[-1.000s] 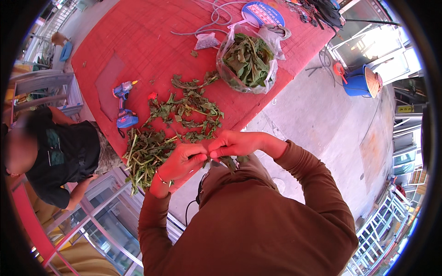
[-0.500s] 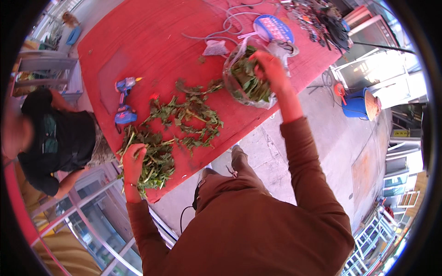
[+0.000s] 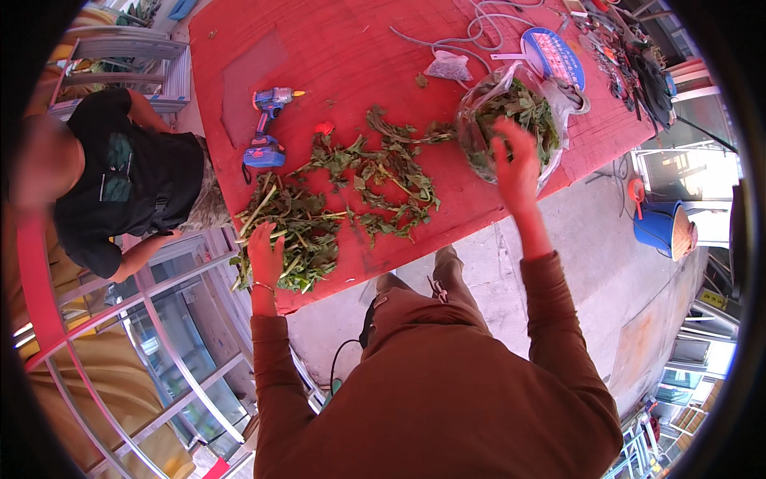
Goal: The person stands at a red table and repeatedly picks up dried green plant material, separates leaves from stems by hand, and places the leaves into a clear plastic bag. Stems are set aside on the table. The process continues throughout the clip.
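A heap of leafy green stems [image 3: 307, 239] lies at the near left corner of the red table [image 3: 319, 48]. My left hand [image 3: 266, 257] rests at the heap's left side, fingers apart, with no stem clearly gripped. Looser, wilted-looking sprigs [image 3: 395, 176] spread from the heap toward a clear plastic bag [image 3: 477, 152]. Dark green leaves [image 3: 527, 108] fill that bag, its mouth gaping. Over the bag's near side hovers my right hand [image 3: 519, 164], fingers apart and slightly curled, nothing visible in them.
A blue cordless drill [image 3: 266, 128] lies beyond the heap. Behind the bag are a small pouch [image 3: 448, 66], a blue hand fan [image 3: 552, 57], a grey hose [image 3: 487, 20] and jumbled tools [image 3: 626, 60]. A person in black [image 3: 136, 164] stands left; a blue bucket [image 3: 656, 227] sits right.
The view has shifted, so the table appears farther right and higher. My right hand has drawn back from above the bagged leaves toward me. My left hand's fingers have spread over the heap.
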The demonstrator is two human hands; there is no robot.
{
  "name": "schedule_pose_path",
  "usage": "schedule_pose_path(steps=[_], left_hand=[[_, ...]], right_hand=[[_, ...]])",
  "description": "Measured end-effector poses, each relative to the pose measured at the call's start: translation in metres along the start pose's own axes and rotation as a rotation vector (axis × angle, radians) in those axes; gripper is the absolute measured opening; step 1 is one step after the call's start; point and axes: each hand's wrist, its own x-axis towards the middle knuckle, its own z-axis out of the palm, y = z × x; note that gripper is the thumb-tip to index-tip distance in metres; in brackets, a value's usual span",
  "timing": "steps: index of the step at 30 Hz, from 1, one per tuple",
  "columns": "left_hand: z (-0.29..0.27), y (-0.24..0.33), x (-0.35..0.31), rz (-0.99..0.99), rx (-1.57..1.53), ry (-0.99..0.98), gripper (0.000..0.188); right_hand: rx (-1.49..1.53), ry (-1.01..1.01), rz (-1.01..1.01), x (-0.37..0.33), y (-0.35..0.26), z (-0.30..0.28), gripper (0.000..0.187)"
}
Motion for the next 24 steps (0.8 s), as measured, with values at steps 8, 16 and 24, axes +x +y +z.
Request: schedule_pose_path(steps=[8, 16, 24], left_hand=[[0.022, 0.092, 0.009, -0.005, -0.403, -0.100, 0.028], [0.076, 0.162, 0.022, -0.571, -1.450, -0.570, 0.052], [0.063, 0.210, 0.079, -0.457, -1.750, -0.366, 0.031]], right_hand=[[0.065, -0.455, 0.209, -0.140, 0.024, 0.139, 0.021], [1.242, -0.569, 0.687, -0.091, -0.050, 0.071, 0.034], [1.395, -0.458, 0.757, -0.098, -0.084, 0.030, 0.032]])
